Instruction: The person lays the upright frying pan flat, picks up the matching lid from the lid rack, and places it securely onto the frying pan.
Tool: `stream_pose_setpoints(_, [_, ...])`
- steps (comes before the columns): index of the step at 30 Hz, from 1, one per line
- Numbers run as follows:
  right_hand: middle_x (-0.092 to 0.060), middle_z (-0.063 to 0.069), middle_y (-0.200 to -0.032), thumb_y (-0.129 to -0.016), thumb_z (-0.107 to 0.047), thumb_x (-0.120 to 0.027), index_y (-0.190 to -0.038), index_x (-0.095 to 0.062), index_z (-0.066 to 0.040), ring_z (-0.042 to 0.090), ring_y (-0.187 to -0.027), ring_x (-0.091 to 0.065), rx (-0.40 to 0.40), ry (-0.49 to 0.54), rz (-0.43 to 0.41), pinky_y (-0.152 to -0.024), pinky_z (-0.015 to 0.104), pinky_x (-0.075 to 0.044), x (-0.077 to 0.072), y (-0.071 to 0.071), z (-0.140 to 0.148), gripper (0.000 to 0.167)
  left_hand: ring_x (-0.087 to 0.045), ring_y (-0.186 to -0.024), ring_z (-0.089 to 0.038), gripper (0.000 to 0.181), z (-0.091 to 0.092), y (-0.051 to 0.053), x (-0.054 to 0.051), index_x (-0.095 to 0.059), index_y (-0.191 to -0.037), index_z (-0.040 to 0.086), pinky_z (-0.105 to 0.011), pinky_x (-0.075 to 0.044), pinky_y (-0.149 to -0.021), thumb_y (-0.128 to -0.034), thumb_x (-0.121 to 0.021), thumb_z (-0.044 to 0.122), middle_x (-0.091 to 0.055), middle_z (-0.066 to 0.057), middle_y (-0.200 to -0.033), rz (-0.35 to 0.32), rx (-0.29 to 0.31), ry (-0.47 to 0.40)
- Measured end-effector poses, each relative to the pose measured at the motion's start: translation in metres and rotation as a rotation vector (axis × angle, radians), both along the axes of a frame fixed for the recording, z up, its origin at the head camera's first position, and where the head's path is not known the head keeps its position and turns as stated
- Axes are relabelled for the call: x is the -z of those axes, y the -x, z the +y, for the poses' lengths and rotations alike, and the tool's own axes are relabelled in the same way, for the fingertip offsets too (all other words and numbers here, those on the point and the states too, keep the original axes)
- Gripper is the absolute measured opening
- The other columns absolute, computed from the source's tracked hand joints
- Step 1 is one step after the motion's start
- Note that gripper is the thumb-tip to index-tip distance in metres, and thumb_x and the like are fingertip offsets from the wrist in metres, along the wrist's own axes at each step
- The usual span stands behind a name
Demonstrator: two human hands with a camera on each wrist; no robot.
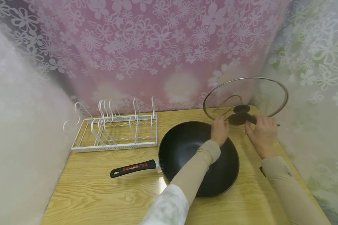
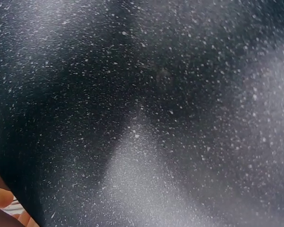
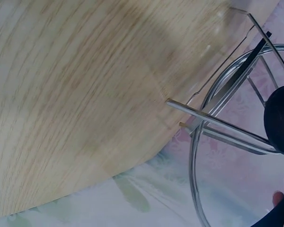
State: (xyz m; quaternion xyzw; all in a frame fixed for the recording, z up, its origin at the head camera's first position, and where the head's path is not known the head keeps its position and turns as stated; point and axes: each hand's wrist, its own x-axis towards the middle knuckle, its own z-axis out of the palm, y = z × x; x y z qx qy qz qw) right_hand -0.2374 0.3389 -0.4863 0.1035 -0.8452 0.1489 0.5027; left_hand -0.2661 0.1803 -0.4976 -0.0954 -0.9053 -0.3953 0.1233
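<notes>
A glass lid [image 1: 285,97] with a metal rim stands tilted on a wire lid stand [image 3: 217,122] at the back right of the table. My left hand [image 1: 219,131] reaches across the wok and grips the stand's left side near the lid's lower edge. To its right, my right hand [image 1: 261,136] holds a black utensil with a rounded head [image 1: 238,119], in front of the lid's dark knob [image 1: 241,108]. The utensil's exact kind is unclear. Below my left forearm sits a black wok [image 1: 183,147], its speckled inside [image 2: 142,123] filling most of the left wrist view.
The wok's black handle [image 1: 133,168] points left. A white wire rack [image 1: 115,146] with upright dividers stands at the back left of the wooden table [image 1: 101,200]. Flowered curtains [image 1: 163,50] hang behind and at both sides.
</notes>
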Motion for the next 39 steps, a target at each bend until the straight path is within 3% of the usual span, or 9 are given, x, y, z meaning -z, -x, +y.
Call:
stream_pose_setpoints(4, [-0.066,0.027,-0.084,-0.082,-0.012,-0.065,-0.093,-0.064,0.009,0.049,-0.071,-0.057,0.003,-0.017,-0.016,-0.068,0.060,-0.044,0.002,0.003,0.004,0.024,-0.069,-0.081,-0.014,0.012,0.005,0.003,0.005,-0.072,-0.104,0.011,-0.018,-0.054,-0.062,-0.0950,-0.063,0.010,-0.072,0.000,-0.097,0.011,-0.029,0.031])
stream_pose_setpoints(7, [-0.065,0.026,-0.079,-0.082,-0.015,-0.065,-0.091,-0.063,0.008,0.049,-0.065,-0.056,0.013,-0.055,-0.056,-0.063,0.058,-0.044,0.000,0.005,0.008,0.025,-0.069,-0.075,-0.013,0.012,0.007,0.004,0.003,-0.073,-0.091,0.014,-0.020,-0.052,-0.056,-0.0965,-0.062,0.013,-0.072,0.003,-0.087,0.024,-0.056,0.079])
stream_pose_setpoints(13, [-0.059,0.020,-0.061,-0.078,-0.022,-0.066,-0.083,-0.060,0.003,0.043,-0.046,-0.050,0.000,-0.110,-0.131,-0.044,0.053,-0.037,-0.011,0.006,0.013,0.026,-0.070,-0.076,-0.011,0.016,0.004,0.005,-0.006,-0.077,-0.099,0.020,-0.021,-0.053,-0.057,-0.0969,-0.062,0.015,-0.074,0.004,-0.088,0.009,-0.075,0.139])
stream_pose_setpoints(19, [-0.055,0.014,-0.051,-0.076,-0.021,-0.064,-0.070,-0.059,0.000,0.033,-0.036,-0.043,-0.027,-0.112,-0.150,-0.037,0.044,-0.029,-0.016,0.007,0.015,0.022,-0.070,-0.075,-0.010,0.015,0.007,0.008,-0.004,-0.078,-0.098,0.025,-0.020,-0.053,-0.057,-0.0965,-0.064,0.021,-0.074,0.007,-0.089,0.036,-0.101,0.232])
stream_pose_setpoints(25, [-0.058,0.015,-0.053,-0.078,-0.025,-0.063,-0.069,-0.062,0.000,0.035,-0.038,-0.046,-0.036,-0.098,-0.115,-0.037,0.045,-0.031,-0.013,0.010,0.017,0.026,-0.070,-0.072,-0.012,0.012,0.008,0.010,-0.004,-0.077,-0.097,0.026,-0.020,-0.053,-0.056,-0.0954,-0.066,0.024,-0.075,0.007,-0.087,0.041,-0.130,0.264])
stream_pose_setpoints(31, [-0.060,0.017,-0.056,-0.080,-0.030,-0.068,-0.072,-0.065,0.002,0.039,-0.040,-0.048,-0.054,-0.050,-0.004,-0.042,0.053,-0.036,-0.005,0.015,0.017,0.033,-0.070,-0.075,-0.011,0.008,0.007,0.010,-0.005,-0.076,-0.096,0.024,-0.021,-0.054,-0.059,-0.0933,-0.069,0.027,-0.074,0.008,-0.087,0.042,-0.135,0.275])
stream_pose_setpoints(39, [-0.061,0.017,-0.055,-0.081,-0.029,-0.074,-0.072,-0.066,0.002,0.036,-0.038,-0.047,-0.061,-0.041,0.059,-0.039,0.050,-0.034,-0.004,0.016,0.015,0.034,-0.070,-0.075,-0.011,0.007,0.005,0.011,-0.003,-0.077,-0.094,0.024,-0.021,-0.053,-0.060,-0.0918,-0.071,0.025,-0.074,0.010,-0.086,0.044,-0.119,0.225])
